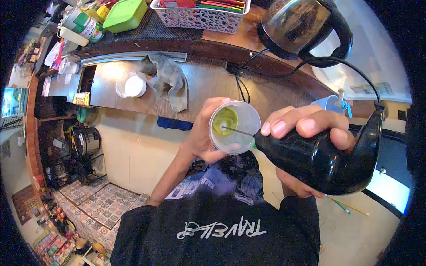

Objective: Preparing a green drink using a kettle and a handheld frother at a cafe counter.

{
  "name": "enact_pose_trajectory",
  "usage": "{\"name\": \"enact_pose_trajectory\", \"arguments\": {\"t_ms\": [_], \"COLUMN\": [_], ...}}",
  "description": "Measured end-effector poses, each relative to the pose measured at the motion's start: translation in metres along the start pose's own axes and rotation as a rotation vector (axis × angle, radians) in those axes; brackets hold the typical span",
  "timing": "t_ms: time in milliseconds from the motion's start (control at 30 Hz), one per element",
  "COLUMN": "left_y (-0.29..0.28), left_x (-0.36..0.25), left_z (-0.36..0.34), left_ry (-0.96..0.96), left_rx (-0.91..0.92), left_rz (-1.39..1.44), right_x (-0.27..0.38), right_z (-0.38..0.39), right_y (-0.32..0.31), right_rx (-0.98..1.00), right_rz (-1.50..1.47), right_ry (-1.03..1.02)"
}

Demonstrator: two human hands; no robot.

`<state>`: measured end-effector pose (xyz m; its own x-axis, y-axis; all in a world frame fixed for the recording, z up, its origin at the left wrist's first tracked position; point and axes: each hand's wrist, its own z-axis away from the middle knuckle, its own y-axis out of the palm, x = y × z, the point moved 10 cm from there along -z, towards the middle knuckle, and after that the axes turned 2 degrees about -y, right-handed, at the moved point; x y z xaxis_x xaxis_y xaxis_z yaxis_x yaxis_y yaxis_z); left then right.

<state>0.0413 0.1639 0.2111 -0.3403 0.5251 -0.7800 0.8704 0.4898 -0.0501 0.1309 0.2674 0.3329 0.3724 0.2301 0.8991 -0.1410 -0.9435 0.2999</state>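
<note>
My left hand (205, 133) is closed around a clear plastic cup (242, 128), tilted so that its mouth shows. Yellow-green liquid (220, 119) lies at the bottom of the cup. In my right hand (310, 119) is a black corded handheld mixer (324, 157), gripped around its rounded body. Its thin metal shaft (242, 132) reaches through the cup's mouth, and the small pale tip is at the liquid. A black cord runs from the mixer's end up toward the shelf.
On the wooden counter are a grey cloth (166, 77) and a clear container with white contents (133, 85). Above stand a glass kettle (301, 24), a white basket (199, 18) and a green box (125, 15). A blue-tinted pitcher (327, 104) is behind my right hand.
</note>
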Motion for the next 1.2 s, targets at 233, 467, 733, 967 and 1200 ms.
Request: {"name": "enact_pose_trajectory", "arguments": {"t_ms": [233, 467, 733, 967, 1200], "left_y": [0.008, 0.01, 0.011, 0.008, 0.008], "left_x": [0.038, 0.006, 0.007, 0.003, 0.007], "left_z": [0.025, 0.008, 0.009, 0.003, 0.004], "left_ry": [-0.243, -0.048, -0.113, -0.061, -0.11], "left_rx": [0.017, -0.017, 0.005, 0.028, 0.031], "left_rz": [0.14, 0.039, 0.076, 0.025, 0.017], "right_x": [0.006, 0.01, 0.012, 0.016, 0.015], "right_z": [0.0, 0.002, 0.006, 0.01, 0.011], "right_y": [0.001, -0.007, -0.013, -0.013, -0.009], "right_rx": [-0.065, -0.123, -0.148, -0.147, -0.122], "right_rz": [0.012, 0.031, 0.032, 0.045, 0.065], "right_ry": [-0.231, -0.321, -0.384, -0.391, -0.349]}}
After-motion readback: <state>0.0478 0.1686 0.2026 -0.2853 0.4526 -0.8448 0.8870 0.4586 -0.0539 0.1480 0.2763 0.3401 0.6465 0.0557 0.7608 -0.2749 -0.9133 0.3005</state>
